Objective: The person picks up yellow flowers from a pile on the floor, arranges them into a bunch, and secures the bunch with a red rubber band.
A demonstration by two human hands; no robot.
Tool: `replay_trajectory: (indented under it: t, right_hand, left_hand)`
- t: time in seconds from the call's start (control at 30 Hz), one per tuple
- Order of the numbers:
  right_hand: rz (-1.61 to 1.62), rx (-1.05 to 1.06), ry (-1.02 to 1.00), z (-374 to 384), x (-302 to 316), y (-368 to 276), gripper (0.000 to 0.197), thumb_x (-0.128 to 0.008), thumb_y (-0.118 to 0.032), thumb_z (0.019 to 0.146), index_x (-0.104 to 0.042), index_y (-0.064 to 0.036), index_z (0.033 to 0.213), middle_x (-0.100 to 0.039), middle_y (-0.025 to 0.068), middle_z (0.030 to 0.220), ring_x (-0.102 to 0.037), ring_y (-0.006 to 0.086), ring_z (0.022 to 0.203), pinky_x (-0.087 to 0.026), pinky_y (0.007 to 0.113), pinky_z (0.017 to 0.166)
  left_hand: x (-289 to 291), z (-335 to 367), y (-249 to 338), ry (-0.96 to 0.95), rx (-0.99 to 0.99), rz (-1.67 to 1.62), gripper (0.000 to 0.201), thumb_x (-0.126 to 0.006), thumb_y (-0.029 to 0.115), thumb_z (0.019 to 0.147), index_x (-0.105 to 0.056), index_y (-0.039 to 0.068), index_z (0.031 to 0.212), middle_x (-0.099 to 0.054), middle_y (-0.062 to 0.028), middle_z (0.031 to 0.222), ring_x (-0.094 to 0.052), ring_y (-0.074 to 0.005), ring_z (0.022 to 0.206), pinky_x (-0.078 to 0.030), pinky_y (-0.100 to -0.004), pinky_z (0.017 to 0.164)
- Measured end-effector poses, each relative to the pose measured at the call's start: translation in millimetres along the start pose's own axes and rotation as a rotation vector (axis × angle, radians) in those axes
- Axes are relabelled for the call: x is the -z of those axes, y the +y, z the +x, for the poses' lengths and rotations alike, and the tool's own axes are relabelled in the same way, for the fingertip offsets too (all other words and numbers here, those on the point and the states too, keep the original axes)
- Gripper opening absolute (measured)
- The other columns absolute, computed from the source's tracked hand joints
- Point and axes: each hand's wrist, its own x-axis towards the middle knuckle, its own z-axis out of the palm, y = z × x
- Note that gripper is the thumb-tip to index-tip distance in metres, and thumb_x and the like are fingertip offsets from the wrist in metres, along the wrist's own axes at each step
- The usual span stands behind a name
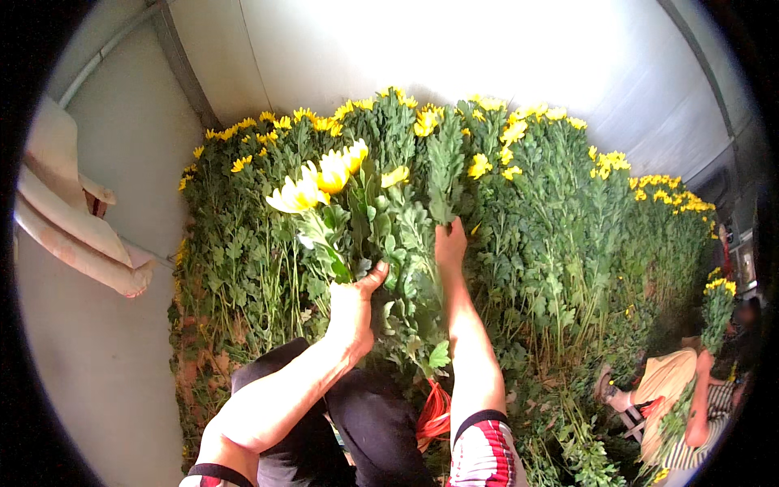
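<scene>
My left hand (353,312) is closed around the stems of a small bunch of yellow chrysanthemums (320,183), its thumb pointing up. The open blooms lean to the upper left, and broad green leaves hang between my arms. Farther out and to the right, my right hand (451,247) grips a leafy chrysanthemum stem (445,166) that stands upright above the fist. Its flower head is hard to tell apart from the yellow blooms behind it. Below the leaves, near my knees, lies a bundle of red-orange ties (436,412).
A dense bank of cut chrysanthemums (552,219) leans against the pale wall (527,49). Loose leaves and stems (568,438) cover the ground at right. A seated person (690,390) holds another bunch at far right. Folded pale sheeting (73,203) hangs at left.
</scene>
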Motion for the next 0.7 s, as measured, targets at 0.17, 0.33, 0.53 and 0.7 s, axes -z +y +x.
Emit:
replay_trajectory:
  t: [0.17,0.33,0.53,0.7]
  right_hand:
    - [0.167,0.074,0.038,-48,85,-78,0.029,-0.061,-0.024,0.091,-0.064,-0.0001,0.107,-0.064,0.0098,0.092,-0.055,0.0191,0.08,-0.045,0.034,0.072]
    - [0.01,0.5,0.18,-77,160,-95,0.021,-0.062,-0.016,0.089,-0.065,-0.0004,0.102,-0.059,0.0073,0.094,-0.055,0.0189,0.084,-0.044,0.031,0.074]
    - [-0.278,0.525,0.228,-166,177,-121,0.022,-0.065,-0.01,0.083,-0.063,0.0029,0.1,-0.051,0.008,0.084,-0.05,0.0192,0.075,-0.041,0.032,0.067]
    - [-0.244,0.524,0.116,-202,148,-105,0.022,-0.061,-0.005,0.085,-0.063,0.0027,0.106,-0.051,0.0093,0.083,-0.053,0.022,0.071,-0.042,0.033,0.061]
  left_hand:
    - [-2,-7,22,-0.026,0.011,-0.057,0.019,-0.068,0.015,0.085,-0.065,0.002,0.098,-0.066,-0.0049,0.087,-0.061,-0.0175,0.068,-0.051,-0.0346,0.062]
    - [2,7,16,-0.153,-0.042,-0.169,0.016,-0.061,0.014,0.089,-0.063,0.002,0.099,-0.068,-0.0067,0.086,-0.065,-0.02,0.068,-0.055,-0.0382,0.061]
    - [-10,3,19,-0.24,0.113,-0.249,0.017,-0.061,0.021,0.091,-0.062,0.005,0.096,-0.068,-0.0069,0.08,-0.064,-0.0195,0.06,-0.053,-0.0366,0.055]
    - [-14,-12,22,-0.384,0.12,-0.295,0.019,-0.055,0.01,0.088,-0.062,0.004,0.105,-0.065,-0.0076,0.1,-0.062,-0.0228,0.091,-0.053,-0.0415,0.081]
